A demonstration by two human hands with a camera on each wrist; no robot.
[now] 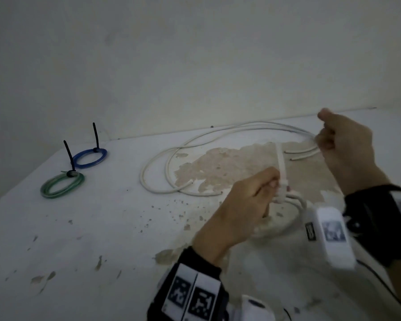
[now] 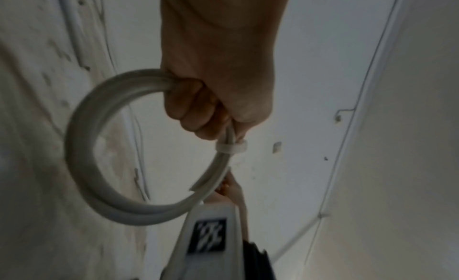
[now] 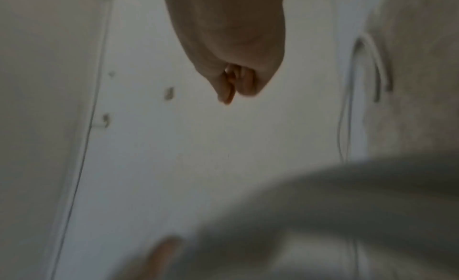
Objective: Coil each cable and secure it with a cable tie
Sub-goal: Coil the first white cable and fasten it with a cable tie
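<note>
My left hand [image 1: 262,193] grips a small coil of white cable [image 2: 82,146] just above the table. A white cable tie [image 2: 231,147] is looped round the coil's strands beside my fingers. In the head view its tail [image 1: 280,163] stands straight up from my fist, and the coil [image 1: 298,198] hangs below it. My right hand [image 1: 331,137] is raised to the right of the tail and clear of it. Its fingers are curled into a fist [image 3: 231,87] and hold nothing that I can see.
Several loose white cables [image 1: 171,163] lie in wide loops behind my hands. A blue coil [image 1: 90,158] and a green coil [image 1: 63,185], each bound with a black tie, sit at the far left of the worn white table [image 1: 102,228]. A wall runs along the back.
</note>
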